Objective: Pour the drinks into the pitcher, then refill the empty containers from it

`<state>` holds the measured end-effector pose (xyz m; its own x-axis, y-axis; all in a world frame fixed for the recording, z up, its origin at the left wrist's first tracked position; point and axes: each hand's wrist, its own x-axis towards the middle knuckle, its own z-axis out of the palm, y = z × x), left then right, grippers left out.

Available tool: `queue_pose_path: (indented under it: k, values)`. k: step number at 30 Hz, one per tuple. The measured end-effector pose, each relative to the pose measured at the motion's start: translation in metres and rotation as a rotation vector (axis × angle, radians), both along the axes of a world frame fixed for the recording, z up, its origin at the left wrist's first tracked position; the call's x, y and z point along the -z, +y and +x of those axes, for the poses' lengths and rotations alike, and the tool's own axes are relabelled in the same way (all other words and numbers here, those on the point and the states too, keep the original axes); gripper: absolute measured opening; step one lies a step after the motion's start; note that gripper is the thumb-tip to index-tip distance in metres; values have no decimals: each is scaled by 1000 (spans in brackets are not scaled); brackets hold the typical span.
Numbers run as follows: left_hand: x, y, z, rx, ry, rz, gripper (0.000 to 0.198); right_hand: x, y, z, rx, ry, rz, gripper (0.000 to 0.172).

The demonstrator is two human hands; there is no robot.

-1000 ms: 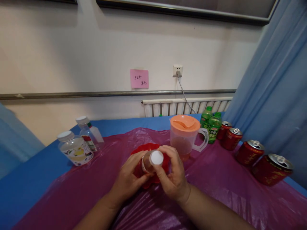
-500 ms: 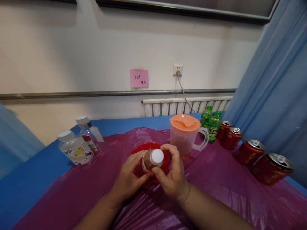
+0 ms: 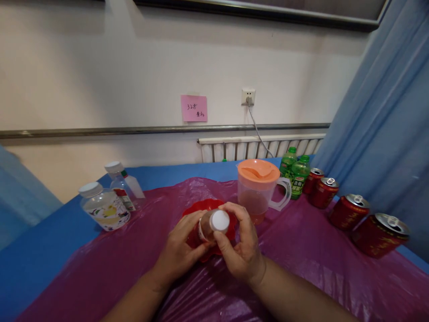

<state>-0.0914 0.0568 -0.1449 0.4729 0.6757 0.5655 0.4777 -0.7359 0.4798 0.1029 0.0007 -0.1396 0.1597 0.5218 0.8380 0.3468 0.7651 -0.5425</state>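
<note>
A small clear bottle [image 3: 207,227] with brownish contents and a white cap [image 3: 220,220] leans to the right over a red scalloped dish [image 3: 201,205]. My left hand [image 3: 182,243] is wrapped round the bottle's body. With thumb and fingers, my right hand [image 3: 241,243] grips the bottle at its capped end; the thumb lies at the cap's lower edge. The cap is on the bottle. Both hands hide much of the dish. Just behind my right hand stands a clear pitcher [image 3: 253,203] with an orange lid [image 3: 258,171] and some liquid inside.
Two white-capped bottles, one with a fruit label [image 3: 109,212] and one behind it [image 3: 122,185], stand at left. Green bottles [image 3: 299,179] and several red cans [image 3: 380,235] line the right side. Purple plastic sheeting [image 3: 140,268] covers the blue tabletop [image 3: 20,264]; a blue curtain [image 3: 385,112] hangs right.
My right thumb and fingers have shifted slightly around the cap end of the bottle. The left hand and the bottle stay almost in place.
</note>
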Motion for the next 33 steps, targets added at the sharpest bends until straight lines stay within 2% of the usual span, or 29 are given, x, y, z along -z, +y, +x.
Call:
queue_pose_path:
  k: [3, 6, 11, 15, 19, 22, 27, 31, 33]
  values:
    - [0, 1, -1, -18, -2, -21, 56, -1, -2, 1, -13, -27, -18, 59]
    - [2, 2, -1, -30, -2, -37, 57, -2, -2, 1, -18, -50, -19, 59]
    - [2, 1, -1, -5, 7, -23, 56, 0, 1, -1, -20, -7, 14, 46]
    - [1, 0, 0, -8, 10, -39, 57, 3, 3, -3, -29, 43, -12, 33]
    - [-1, -1, 1, -6, 13, -48, 57, 5, 2, -4, -18, 64, -45, 27]
    - [-1, 0, 1, -4, 9, -42, 56, 6, 1, -5, -22, 72, -47, 30]
    - [0, 1, 0, -18, -12, -32, 57, 4, -1, -4, -1, 40, -63, 51]
    - [0, 0, 1, -6, -10, -34, 56, 3, -2, -2, -14, 29, -37, 44]
    - [0, 0, 1, -1, -10, -42, 56, 4, -2, -1, -21, 33, -55, 45]
